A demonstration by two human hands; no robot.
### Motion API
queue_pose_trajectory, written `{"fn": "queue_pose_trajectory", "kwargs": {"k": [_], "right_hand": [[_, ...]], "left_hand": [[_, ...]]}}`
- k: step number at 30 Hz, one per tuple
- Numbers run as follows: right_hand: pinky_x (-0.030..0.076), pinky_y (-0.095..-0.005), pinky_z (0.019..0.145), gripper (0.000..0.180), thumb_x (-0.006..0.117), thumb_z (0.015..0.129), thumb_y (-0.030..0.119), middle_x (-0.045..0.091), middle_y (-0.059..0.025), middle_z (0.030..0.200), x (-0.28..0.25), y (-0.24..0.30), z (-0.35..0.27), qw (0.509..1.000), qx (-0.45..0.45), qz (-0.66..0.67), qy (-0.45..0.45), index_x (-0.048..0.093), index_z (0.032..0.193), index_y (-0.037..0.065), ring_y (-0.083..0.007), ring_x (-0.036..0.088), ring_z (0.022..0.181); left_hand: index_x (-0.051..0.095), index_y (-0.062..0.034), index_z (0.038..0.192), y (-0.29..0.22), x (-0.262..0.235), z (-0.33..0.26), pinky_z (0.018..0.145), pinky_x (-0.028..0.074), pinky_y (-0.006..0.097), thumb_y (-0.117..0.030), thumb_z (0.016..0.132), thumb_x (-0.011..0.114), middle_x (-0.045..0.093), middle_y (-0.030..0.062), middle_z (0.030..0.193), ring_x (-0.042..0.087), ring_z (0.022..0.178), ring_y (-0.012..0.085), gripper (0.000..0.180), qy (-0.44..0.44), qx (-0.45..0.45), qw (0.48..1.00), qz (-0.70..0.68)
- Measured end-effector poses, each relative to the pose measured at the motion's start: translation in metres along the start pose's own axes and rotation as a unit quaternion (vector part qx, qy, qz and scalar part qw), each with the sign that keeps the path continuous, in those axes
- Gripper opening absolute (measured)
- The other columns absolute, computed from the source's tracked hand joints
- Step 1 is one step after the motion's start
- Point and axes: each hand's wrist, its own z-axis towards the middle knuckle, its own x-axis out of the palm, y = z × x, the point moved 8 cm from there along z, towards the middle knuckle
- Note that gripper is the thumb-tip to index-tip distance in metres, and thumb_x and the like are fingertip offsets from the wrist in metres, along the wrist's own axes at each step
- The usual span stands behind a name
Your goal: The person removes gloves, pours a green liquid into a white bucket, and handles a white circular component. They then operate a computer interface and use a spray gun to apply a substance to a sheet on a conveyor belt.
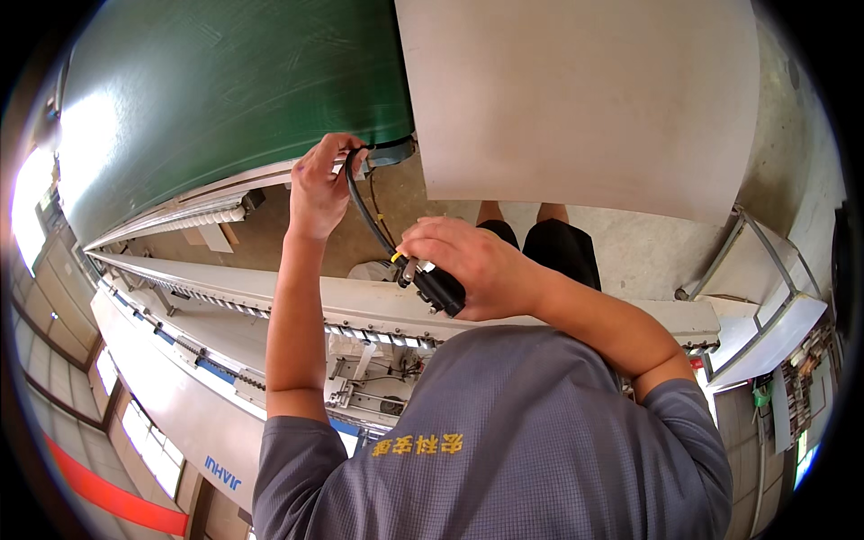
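Observation:
My left hand [322,184] is closed at the corner of a green conveyor belt [261,90], its fingertips and thumb on the upper end of a black cable [362,202]. From there the cable curves down to a black cylindrical device [439,286] with a metal fitting and a small yellow band. My right hand [477,265] is wrapped round this device, hiding part of it. A thinner dark cord with a yellow mark hangs behind the cable. What the cable's upper end meets is hidden by my left fingers.
A large pale board [585,99] lies right of the belt. Below the belt runs a long pale machine beam [504,297] with a row of fittings along its edge. A metal-framed rack [774,306] stands at far right. Two legs in dark shorts [562,252] show under the board.

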Motion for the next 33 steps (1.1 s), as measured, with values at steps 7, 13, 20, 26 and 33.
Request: {"fn": "queue_pose_trajectory", "kwargs": {"k": [7, 13, 20, 26, 33], "right_hand": [[0.052, -0.0418, 0.088, 0.043, 0.072, 0.071, 0.004, 0.063, -0.016, 0.111, -0.008, 0.006, -0.014, 0.997, 0.015, -0.034, 0.062, 0.057, 0.111, 0.002, -0.0355, 0.062, 0.103], [0.053, -0.0407, 0.086, 0.041, 0.072, 0.07, 0.005, 0.064, -0.0147, 0.112, -0.026, 0.038, -0.03, 0.992, 0.025, -0.055, 0.113, 0.06, 0.109, 0.004, -0.0344, 0.064, 0.104], [0.05, -0.04, 0.094, 0.051, 0.071, 0.07, 0.002, 0.064, -0.0157, 0.117, -0.027, 0.064, -0.063, 0.992, 0.033, -0.051, 0.11, 0.059, 0.119, 0.005, -0.0326, 0.062, 0.112], [0.043, -0.0387, 0.102, 0.061, 0.069, 0.075, 0.005, 0.06, -0.0104, 0.124, -0.049, 0.043, -0.1, 0.961, 0.179, 0.203, -0.051, 0.051, 0.133, 0.007, -0.023, 0.055, 0.123], [0.046, -0.0391, 0.102, 0.05, 0.06, 0.077, 0.005, 0.056, -0.0116, 0.126, -0.052, 0.036, -0.106, 0.944, 0.173, 0.241, -0.143, 0.053, 0.127, 0.003, -0.026, 0.052, 0.127]], "left_hand": [[0.061, -0.0008, 0.097, -0.011, -0.006, -0.014, 0.075, 0.053, 0.031, -0.002, 0.083, 0.072, 0.068, 0.0102, 0.088, 0.068, 0.082, 0.0224, 0.018, -0.028, -0.002, 1.0, 0.013], [0.061, -0.0011, 0.104, -0.018, -0.023, -0.062, 0.078, 0.053, 0.028, 0.002, 0.08, 0.072, 0.066, 0.0075, 0.095, 0.066, 0.084, 0.0178, 0.026, -0.144, -0.026, 0.989, -0.017], [0.062, -0.0031, 0.107, -0.004, 0.034, -0.125, 0.066, 0.049, 0.026, -0.016, 0.099, 0.057, 0.066, 0.0041, 0.09, 0.059, 0.075, 0.0091, 0.016, -0.106, -0.296, 0.789, -0.529], [0.063, -0.0008, 0.109, -0.019, 0.053, -0.155, 0.068, 0.05, 0.025, -0.022, 0.101, 0.055, 0.068, 0.0046, 0.091, 0.061, 0.075, 0.0105, 0.024, -0.025, -0.267, 0.863, -0.429], [0.063, 0.0024, 0.106, -0.002, 0.01, -0.19, 0.073, 0.052, 0.03, -0.016, 0.093, 0.062, 0.068, 0.0096, 0.091, 0.064, 0.079, 0.0164, 0.022, -0.062, -0.206, 0.966, -0.141]]}}
